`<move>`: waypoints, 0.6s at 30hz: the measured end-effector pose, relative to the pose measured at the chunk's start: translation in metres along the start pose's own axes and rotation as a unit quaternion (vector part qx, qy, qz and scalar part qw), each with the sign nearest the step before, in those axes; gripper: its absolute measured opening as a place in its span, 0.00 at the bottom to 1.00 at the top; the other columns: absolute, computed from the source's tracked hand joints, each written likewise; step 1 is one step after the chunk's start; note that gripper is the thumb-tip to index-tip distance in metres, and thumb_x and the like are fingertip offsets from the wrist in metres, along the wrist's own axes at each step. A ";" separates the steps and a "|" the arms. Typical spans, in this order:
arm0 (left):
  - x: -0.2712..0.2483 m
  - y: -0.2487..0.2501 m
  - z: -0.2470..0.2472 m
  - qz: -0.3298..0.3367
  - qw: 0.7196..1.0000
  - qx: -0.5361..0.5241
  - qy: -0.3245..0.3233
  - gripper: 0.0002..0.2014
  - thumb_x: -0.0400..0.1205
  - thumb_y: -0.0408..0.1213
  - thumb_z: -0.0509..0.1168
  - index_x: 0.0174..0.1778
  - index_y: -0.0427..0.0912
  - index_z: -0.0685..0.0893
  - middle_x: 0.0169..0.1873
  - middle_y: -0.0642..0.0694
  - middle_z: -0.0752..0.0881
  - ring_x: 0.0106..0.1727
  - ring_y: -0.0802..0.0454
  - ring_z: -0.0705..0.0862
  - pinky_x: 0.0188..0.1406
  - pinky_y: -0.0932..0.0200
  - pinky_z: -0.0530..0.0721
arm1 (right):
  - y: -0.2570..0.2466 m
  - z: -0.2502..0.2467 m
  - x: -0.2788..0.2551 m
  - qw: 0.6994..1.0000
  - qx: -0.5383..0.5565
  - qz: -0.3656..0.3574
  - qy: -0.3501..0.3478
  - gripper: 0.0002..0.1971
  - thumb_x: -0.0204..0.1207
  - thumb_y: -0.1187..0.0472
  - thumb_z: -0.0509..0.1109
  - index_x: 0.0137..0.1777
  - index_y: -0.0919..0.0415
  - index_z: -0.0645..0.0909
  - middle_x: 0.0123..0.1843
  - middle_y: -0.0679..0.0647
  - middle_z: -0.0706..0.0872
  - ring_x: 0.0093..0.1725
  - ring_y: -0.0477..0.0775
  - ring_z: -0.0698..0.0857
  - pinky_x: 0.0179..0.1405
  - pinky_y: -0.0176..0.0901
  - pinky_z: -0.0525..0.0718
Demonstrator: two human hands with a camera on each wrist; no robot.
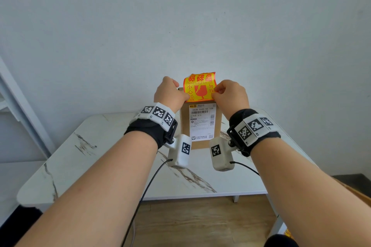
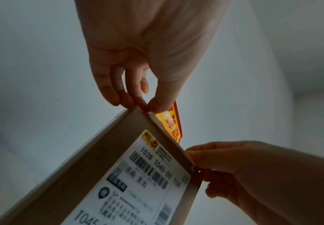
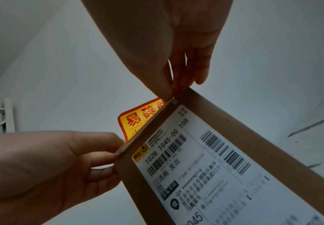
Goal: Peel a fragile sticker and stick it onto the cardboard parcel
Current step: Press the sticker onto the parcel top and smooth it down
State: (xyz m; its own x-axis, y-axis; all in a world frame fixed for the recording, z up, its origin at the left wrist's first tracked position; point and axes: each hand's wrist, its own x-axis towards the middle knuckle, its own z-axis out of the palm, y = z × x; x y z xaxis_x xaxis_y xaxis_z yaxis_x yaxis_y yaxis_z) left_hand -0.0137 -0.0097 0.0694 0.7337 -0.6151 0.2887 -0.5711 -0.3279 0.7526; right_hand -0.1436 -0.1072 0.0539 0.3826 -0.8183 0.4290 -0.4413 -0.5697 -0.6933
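The yellow and red fragile sticker (image 1: 199, 86) is held upright over the far end of the cardboard parcel (image 1: 185, 126), which lies flat on the marble table (image 1: 100, 156). My left hand (image 1: 185, 96) pinches the sticker's lower left corner and my right hand (image 1: 215, 92) pinches its lower right corner. In the left wrist view, my left hand (image 2: 145, 106) grips the sticker (image 2: 173, 126) at the parcel's (image 2: 99, 152) far corner. In the right wrist view, my right hand (image 3: 171, 94) pinches the sticker (image 3: 136, 121) beside the parcel's (image 3: 224, 109) other far corner. Its lower edge lies along the parcel's far edge.
A white shipping label (image 1: 201, 122) with barcodes covers most of the parcel's top. The table stands against a plain white wall. A white frame (image 1: 12, 96) stands at the left, and a brown box corner (image 1: 357, 192) shows at the lower right.
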 end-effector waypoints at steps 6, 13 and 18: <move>-0.006 0.000 0.003 0.171 0.981 0.092 0.005 0.14 0.75 0.23 0.62 0.42 0.46 0.87 0.48 0.44 0.81 0.53 0.45 0.82 0.50 0.57 0.77 | 0.004 0.004 -0.001 1.000 0.013 0.009 0.000 0.07 0.77 0.61 0.67 0.48 0.58 0.87 0.57 0.60 0.81 0.53 0.60 0.83 0.47 0.44 0.79; -0.009 -0.004 0.010 0.196 0.976 0.094 -0.020 0.14 0.82 0.32 0.60 0.50 0.45 0.92 0.54 0.48 0.88 0.54 0.53 0.84 0.52 0.67 0.73 | 0.017 -0.004 -0.007 0.987 0.151 0.039 -0.032 0.07 0.77 0.58 0.71 0.51 0.57 0.89 0.43 0.53 0.86 0.39 0.49 0.80 0.36 0.38 0.77; -0.012 -0.017 0.012 0.227 0.973 0.047 -0.017 0.09 0.81 0.39 0.66 0.49 0.44 0.92 0.50 0.46 0.88 0.47 0.57 0.80 0.49 0.67 0.72 | 0.026 -0.006 -0.013 0.973 0.222 0.055 -0.043 0.11 0.78 0.56 0.72 0.55 0.58 0.90 0.48 0.54 0.90 0.42 0.42 0.83 0.52 0.47 0.84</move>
State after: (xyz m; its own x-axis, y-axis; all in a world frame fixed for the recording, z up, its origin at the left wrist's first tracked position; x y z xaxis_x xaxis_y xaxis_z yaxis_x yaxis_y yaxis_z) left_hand -0.0174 -0.0050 0.0464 0.3857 -0.7349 0.5578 -0.8660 -0.0799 0.4936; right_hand -0.1648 -0.1123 0.0335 0.4287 -0.8518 0.3013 -0.0974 -0.3751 -0.9219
